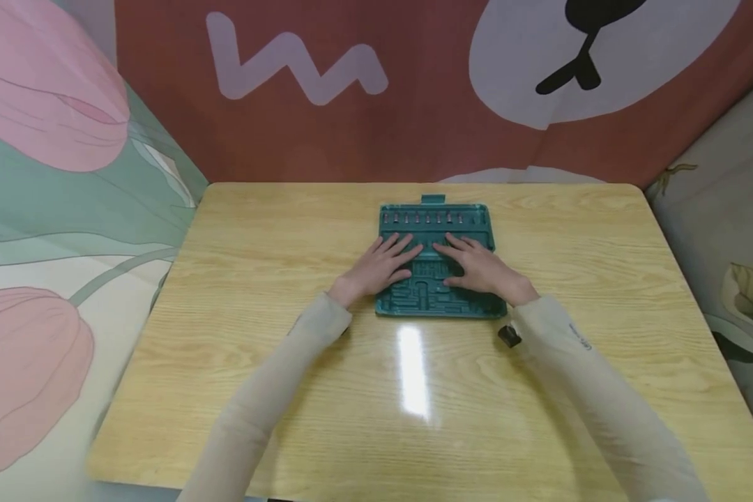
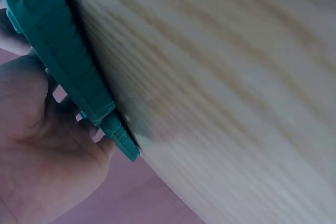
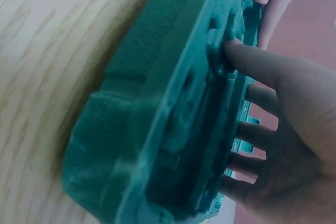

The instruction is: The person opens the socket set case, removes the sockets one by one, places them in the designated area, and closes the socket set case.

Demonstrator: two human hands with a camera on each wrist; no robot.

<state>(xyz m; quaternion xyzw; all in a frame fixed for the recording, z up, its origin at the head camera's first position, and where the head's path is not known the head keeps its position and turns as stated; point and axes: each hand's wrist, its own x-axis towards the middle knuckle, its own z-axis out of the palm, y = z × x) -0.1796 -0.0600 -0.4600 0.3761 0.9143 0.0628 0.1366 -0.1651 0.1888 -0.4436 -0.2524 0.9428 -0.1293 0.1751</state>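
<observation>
An unfolded green plastic tool case [image 1: 428, 296] lies on the table, its moulded recesses facing up. Along its far half runs a row of several small metal bits [image 1: 417, 218]. My left hand [image 1: 379, 268] rests over the left side of the case, fingers spread and fairly straight. Opposite it, my right hand [image 1: 482, 270] lies over the right side with its fingers also spread. In the right wrist view, the thumb of the right hand [image 3: 299, 124] touches the moulded inside of the case [image 3: 121, 135]. The left wrist view shows the case's ribbed outer side [image 2: 63, 51] beside the left palm.
The wooden table [image 1: 276, 237] carries the case near its far middle. A green latch tab [image 1: 433, 199] juts from the case's far edge. Behind the table stands a red patterned backdrop [image 1: 408, 132]. A small black device [image 1: 510, 336] sits by the right wrist.
</observation>
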